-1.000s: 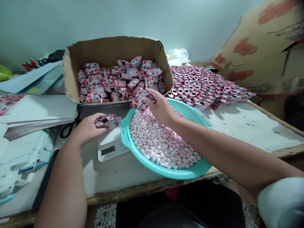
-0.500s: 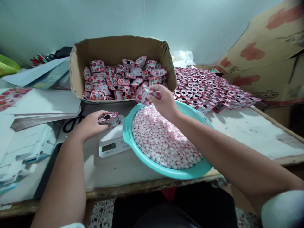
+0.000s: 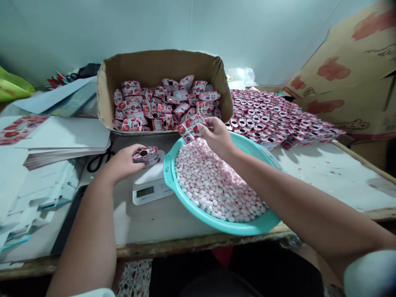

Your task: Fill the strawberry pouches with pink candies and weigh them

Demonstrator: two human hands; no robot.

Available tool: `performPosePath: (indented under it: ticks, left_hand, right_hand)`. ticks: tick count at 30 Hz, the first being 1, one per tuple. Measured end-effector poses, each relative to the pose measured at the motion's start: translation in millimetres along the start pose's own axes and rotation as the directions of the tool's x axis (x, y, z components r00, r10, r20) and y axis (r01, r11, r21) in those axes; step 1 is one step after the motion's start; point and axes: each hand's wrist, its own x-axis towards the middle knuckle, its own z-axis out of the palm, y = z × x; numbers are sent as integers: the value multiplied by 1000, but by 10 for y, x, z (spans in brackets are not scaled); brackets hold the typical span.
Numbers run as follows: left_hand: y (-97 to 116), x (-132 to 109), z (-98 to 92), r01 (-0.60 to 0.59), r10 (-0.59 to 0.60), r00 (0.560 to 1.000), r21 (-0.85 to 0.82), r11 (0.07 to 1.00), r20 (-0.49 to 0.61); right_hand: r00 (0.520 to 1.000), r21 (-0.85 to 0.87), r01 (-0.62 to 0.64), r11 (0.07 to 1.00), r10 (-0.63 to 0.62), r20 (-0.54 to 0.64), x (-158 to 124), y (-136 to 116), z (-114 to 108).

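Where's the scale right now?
In the head view, left of centre: the white scale sits on the table at the left rim of the turquoise basin, in front of the cardboard box, by the left hand.

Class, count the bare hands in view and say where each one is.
2. The left hand grips a printed packet at the white scale; the right hand holds another packet above the turquoise basin.
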Motion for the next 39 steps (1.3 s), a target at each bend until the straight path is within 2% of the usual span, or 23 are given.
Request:
performPosePath:
  ticks: [4, 9, 12, 13, 15, 18, 20, 23, 26, 28, 32, 36, 39]
  left_hand:
    - [-23, 7, -3, 5, -5, 1000, -5, 1000, 15]
    - [-107, 3, -12, -13, 12, 999, -37, 999, -32]
    - [-142, -33, -39, -44, 42, 998, -52, 998, -43]
    - [-142, -50, -53, -70, 64, 995, -82, 994, -79]
    - [-127, -88, -86, -161, 125, 965, -141, 977, -231]
    - [-92, -142, -143, -278, 199, 864, -109, 954, -462]
    - [-79, -165, -177, -272, 219, 843, -39, 961, -492]
    - [-75, -177, -209, -231, 246, 879, 86, 969, -409]
    - [-66, -183, -220, -225, 275, 895, 177, 958, -351]
    - [-51, -191, -225, -223, 280, 891, 194, 955, -356]
    - [-28, -207, -239, -199, 261, 880, 192, 961, -397]
    - [-49, -201, -237, -158, 229, 884, 200, 967, -407]
    - [-68, -189, -232, -148, 222, 887, 207, 967, -405]
  right_hand:
    - [996, -12, 68, 998, -68, 53, 42, -28, -96]
    - [967, -251, 251, 935, -233, 103, 17, -228, -273]
    - [956, -353, 289, 890, -288, 58, -2, -358, -419]
    - [949, -432, 304, 849, -311, 55, -1, -392, -466]
    - [938, -610, 307, 730, -341, 64, 6, -439, -546]
    - [911, -708, 364, 605, -389, 136, 24, -459, -617]
    - [892, -695, 439, 570, -373, 257, 48, -425, -641]
    - [845, -664, 529, 529, -253, 471, 113, -299, -664]
    - [840, -698, 503, 509, -100, 533, 181, -154, -682]
    - [835, -707, 506, 494, -73, 546, 206, -100, -691]
    - [790, -654, 581, 485, -143, 596, 195, -136, -685]
    - [763, -574, 628, 525, -274, 585, 98, -279, -588]
    - [676, -405, 689, 601, -332, 658, -44, -368, -443]
